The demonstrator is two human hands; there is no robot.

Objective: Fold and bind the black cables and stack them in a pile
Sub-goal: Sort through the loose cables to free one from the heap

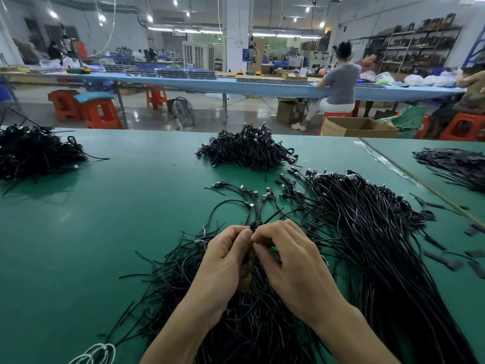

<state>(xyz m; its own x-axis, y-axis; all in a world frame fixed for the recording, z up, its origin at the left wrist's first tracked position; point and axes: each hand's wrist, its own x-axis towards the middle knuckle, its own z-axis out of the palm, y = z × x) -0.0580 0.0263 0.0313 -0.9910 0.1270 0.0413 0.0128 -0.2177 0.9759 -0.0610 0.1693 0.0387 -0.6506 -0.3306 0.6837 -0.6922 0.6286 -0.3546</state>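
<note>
My left hand [225, 261] grips a folded black cable [255, 225] whose top loop shows between the fingertips. My right hand [288, 261] pinches a thin black tie at the same bundle, one tie end sticking up to the right. Both hands hover over a heap of loose black ties [236, 311] on the green table [105, 206]. A thick sheaf of unfolded black cables [367, 232] lies to the right, plugs fanned toward the far side. A pile of bound cables [245, 151] sits at the far middle.
Another black cable heap [34, 153] lies at the far left, and a spread of black ties [456, 164] at the far right. White loops [97, 353] lie at the near left edge. Beyond the table are orange stools, a cardboard box [359, 127] and seated people.
</note>
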